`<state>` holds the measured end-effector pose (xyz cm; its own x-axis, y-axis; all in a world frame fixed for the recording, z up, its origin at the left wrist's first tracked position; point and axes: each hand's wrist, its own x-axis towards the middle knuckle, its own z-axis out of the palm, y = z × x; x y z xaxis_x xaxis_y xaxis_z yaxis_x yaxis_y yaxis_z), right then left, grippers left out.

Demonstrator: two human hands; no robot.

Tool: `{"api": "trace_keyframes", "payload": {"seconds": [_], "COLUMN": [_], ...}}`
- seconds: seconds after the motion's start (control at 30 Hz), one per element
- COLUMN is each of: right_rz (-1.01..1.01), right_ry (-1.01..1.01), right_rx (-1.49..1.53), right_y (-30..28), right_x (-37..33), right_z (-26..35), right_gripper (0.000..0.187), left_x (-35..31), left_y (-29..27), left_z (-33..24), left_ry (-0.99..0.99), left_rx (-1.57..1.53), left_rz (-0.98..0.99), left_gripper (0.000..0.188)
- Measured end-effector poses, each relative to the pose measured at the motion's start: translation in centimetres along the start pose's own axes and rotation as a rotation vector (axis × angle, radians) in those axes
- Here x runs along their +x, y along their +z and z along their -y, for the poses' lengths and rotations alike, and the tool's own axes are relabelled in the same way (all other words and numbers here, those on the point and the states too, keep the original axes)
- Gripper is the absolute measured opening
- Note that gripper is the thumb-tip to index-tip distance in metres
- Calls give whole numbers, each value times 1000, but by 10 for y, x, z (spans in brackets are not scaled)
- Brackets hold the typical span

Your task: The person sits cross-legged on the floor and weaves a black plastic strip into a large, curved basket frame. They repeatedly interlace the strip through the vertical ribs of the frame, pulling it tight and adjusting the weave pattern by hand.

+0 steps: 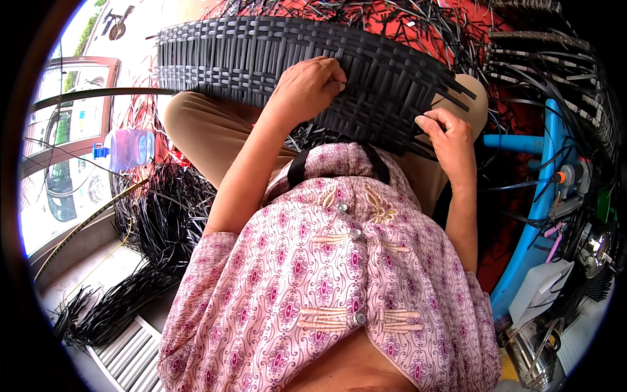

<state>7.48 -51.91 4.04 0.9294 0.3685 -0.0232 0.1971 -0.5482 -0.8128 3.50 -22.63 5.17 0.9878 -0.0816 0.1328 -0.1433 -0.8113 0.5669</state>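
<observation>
A long curved panel woven from black flat strips [228,55] lies across my lap, resting on my knees. My left hand [312,88] is on top of its middle, fingers curled in and closed; what they grip, if anything, is hidden. At the panel's right end, loose black strip ends [454,88] stick out past the weave. Beside them my right hand [450,138] is closed, thumb and forefinger pinched together at the panel's lower right edge. Whatever sits in that pinch is too small to make out.
A heap of black strips [170,202] lies at the left, near a large clear plastic bottle [130,149]. More loose strips cover the red floor [385,19] at the far side. A blue plastic stool [545,189] with tools stands at the right, by a stacked woven piece [555,72].
</observation>
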Motion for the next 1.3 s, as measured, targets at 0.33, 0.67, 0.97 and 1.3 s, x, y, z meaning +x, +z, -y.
{"api": "trace_keyframes", "payload": {"seconds": [0.33,0.67,0.97,1.3], "right_rz": [66,7,15,3], "right_ry": [100,3,10,-13], "right_rx": [109,-48,-39,-49], "right_y": [-19,-15,-15,-14], "right_x": [-6,-4,-5,-6], "right_z": [-15,-11,-6,-8], "right_gripper": [18,15,14,14], "left_x": [-21,-27,-15,-12], "left_y": [10,29,20,21], "left_z": [4,-9,0,1], "left_ry": [-141,-205,-351,-326], "left_rx": [120,145,8,124], "left_rz": [-257,-361,-368,-344], "left_gripper": [10,19,27,23]}}
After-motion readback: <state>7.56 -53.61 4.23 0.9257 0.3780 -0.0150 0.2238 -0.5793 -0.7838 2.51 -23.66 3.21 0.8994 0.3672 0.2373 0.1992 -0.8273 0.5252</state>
